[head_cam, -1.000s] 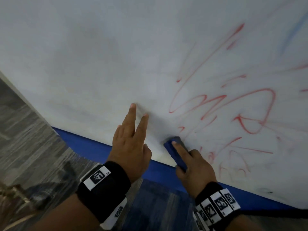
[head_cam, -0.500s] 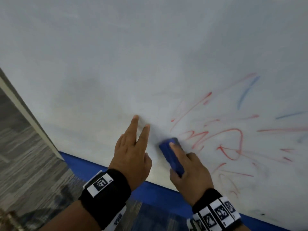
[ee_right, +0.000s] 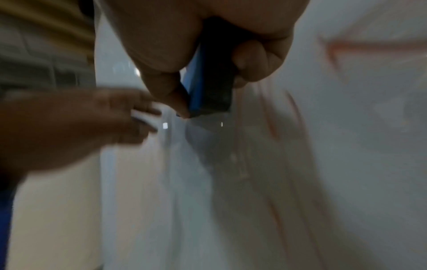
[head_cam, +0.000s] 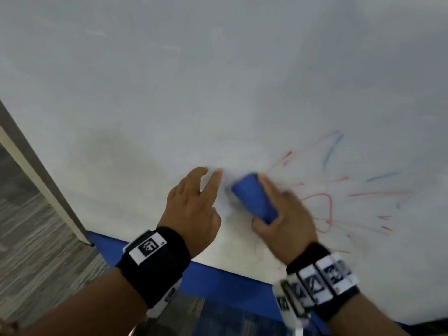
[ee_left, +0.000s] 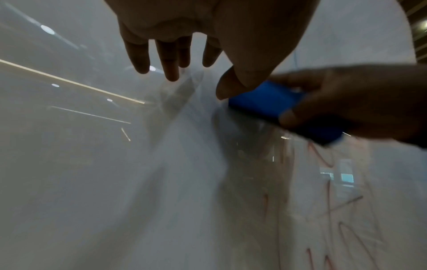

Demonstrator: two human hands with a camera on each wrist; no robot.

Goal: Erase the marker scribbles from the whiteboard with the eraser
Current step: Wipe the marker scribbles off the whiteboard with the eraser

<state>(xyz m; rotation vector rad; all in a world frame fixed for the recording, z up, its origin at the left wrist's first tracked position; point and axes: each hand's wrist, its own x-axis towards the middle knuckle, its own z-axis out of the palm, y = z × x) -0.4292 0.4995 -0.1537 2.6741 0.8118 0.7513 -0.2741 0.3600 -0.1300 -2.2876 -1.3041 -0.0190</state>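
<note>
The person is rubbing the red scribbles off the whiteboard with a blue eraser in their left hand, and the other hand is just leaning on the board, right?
Nearly. The eraser is in the right hand, not the left. The head view shows the left hand leaning on the whiteboard with straight fingers, while the right hand rubs at the red scribbles.

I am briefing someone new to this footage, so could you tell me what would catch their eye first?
Probably the blue eraser, gripped by the right hand and pressed on the whiteboard near its lower edge. Next come the red scribbles and a few blue strokes to its right. The left hand rests with straight fingers on the board just left of the eraser.
</note>
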